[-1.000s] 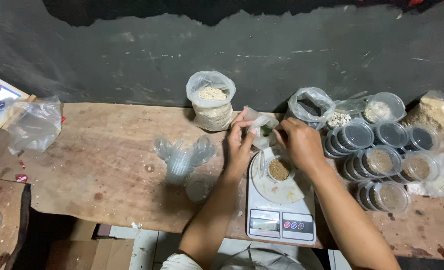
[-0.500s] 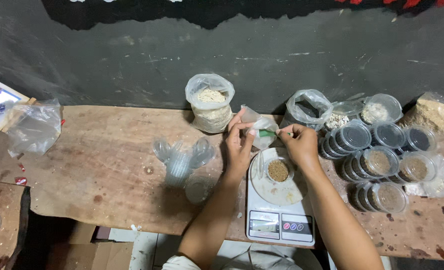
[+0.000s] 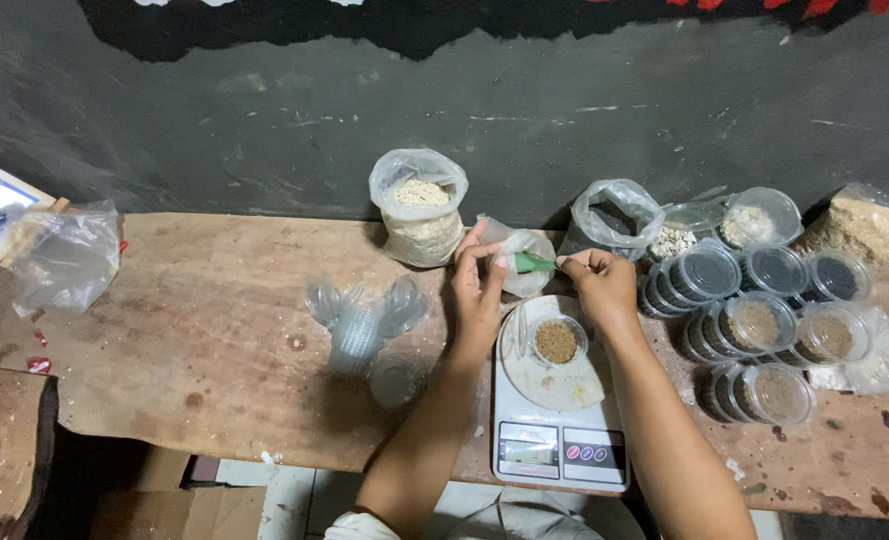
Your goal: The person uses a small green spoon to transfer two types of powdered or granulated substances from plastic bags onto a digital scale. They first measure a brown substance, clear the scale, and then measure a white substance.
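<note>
- Nearest, at the lower middle of the frame, a white digital kitchen scale (image 3: 561, 420) sits at the front edge of the worn wooden tabletop (image 3: 195, 330). On its round platform stands a small clear plastic cup (image 3: 557, 341) holding a shallow layer of brown granules.
- Just above the scale, the left hand (image 3: 478, 290) pinches the mouth of a small clear plastic bag (image 3: 527, 268), fingers closed on the film. The bag looks thin, soft and very light; it would crumple and slip easily, so the gathered rim is the sensible place to hold it.
- The right hand (image 3: 595, 282) is clamped on a small green scoop (image 3: 533, 263), whose tip reaches into that bag. The scoop looks stiff and light, best held by its handle end.
- Left of the hands, a cluster of empty clear plastic cups (image 3: 363, 320) lies on the tabletop.
- At the right, stacks of lidded clear round containers (image 3: 755, 320) hold brown, dark and pale granules.
- Farther back, against the dark wall (image 3: 445, 110), stand a rolled-down bag of pale grain (image 3: 420, 215) and a bag with dark contents (image 3: 615, 215).
- In the upper left, an empty crumpled clear bag (image 3: 65, 260) lies alone.
</note>
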